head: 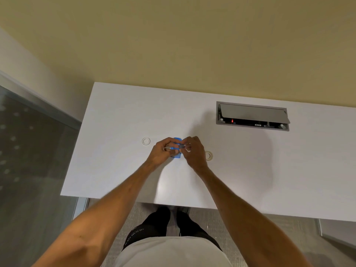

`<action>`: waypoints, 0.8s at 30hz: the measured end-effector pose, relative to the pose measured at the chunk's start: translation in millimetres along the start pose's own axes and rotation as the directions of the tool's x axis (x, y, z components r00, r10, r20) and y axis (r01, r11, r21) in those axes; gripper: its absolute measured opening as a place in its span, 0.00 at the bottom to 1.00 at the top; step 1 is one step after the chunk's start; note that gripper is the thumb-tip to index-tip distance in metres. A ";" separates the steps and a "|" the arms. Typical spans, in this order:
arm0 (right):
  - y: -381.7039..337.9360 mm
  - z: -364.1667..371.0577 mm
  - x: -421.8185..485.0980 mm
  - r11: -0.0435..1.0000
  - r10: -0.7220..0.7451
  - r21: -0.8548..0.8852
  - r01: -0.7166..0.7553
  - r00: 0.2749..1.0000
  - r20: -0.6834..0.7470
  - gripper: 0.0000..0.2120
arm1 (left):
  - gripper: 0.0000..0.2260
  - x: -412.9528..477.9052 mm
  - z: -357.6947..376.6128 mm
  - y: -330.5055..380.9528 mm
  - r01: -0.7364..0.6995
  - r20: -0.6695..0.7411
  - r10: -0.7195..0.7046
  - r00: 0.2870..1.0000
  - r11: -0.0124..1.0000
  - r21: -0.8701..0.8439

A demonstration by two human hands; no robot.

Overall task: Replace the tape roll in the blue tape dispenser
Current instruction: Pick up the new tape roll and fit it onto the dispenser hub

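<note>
The blue tape dispenser (pixel 177 149) sits in the middle of the white desk (pixel 240 170), mostly covered by my hands. My left hand (pixel 163 150) grips its left side. My right hand (pixel 194 151) pinches a small dark grey part (pixel 181 145) at the dispenser's middle. A clear tape roll (pixel 146 141) lies flat on the desk to the left of my hands. A second tape roll (pixel 209 155) lies to the right, partly hidden behind my right hand.
A grey cable box (pixel 252 116) with its lid tilted open is set into the desk at the back right. A yellow wall rises behind the desk. The desk's left edge borders a grey floor strip.
</note>
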State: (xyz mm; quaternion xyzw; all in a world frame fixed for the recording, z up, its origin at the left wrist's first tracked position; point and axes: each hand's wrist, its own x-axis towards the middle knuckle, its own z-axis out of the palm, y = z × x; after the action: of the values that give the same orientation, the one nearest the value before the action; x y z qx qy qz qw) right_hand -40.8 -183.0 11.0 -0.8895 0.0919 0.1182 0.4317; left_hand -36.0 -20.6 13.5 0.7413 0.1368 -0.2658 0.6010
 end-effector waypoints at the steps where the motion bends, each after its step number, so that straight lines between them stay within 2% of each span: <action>1: 1.3 -1.7 -1.1 1.000 -0.008 -0.008 0.008 1.000 -0.010 0.07 | 0.18 -1.5 2.2 0.4 0.007 -0.001 -0.007 1.000 1.000 -0.014; 7: 8.2 -5.4 -9.3 0.995 -0.101 -0.022 0.101 0.995 -0.017 0.06 | 0.17 -8.1 15.0 -0.2 0.054 -0.045 -0.059 0.997 0.993 -0.108; 12: 14.2 -6.5 -13.6 0.996 -0.084 0.027 0.085 0.996 -0.019 0.05 | 0.17 -9.6 20.7 0.1 0.064 -0.046 -0.065 0.997 0.998 -0.025; 17: 18.6 -8.6 -15.2 0.996 -0.078 0.041 0.078 0.997 -0.008 0.09 | 0.15 -7.0 24.8 1.4 0.027 -0.104 -0.021 0.994 0.998 0.051; 20: 24.3 -10.5 -16.9 1.000 -0.003 -0.018 0.003 1.000 0.022 0.12 | 0.14 -4.1 25.0 1.6 0.003 -0.131 0.004 0.991 0.999 0.050; 24: 43.5 -14.1 -19.9 0.976 0.126 -0.175 -0.127 0.992 -0.018 0.14 | 0.15 0.3 24.5 0.3 0.006 -0.139 0.005 0.990 0.997 0.079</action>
State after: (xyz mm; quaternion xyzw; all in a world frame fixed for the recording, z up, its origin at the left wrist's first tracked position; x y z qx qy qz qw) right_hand -69.6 -219.4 -7.2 -0.9169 0.1391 0.1502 0.3426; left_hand -41.2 -44.3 10.3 0.7812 0.1680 -0.2188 0.5600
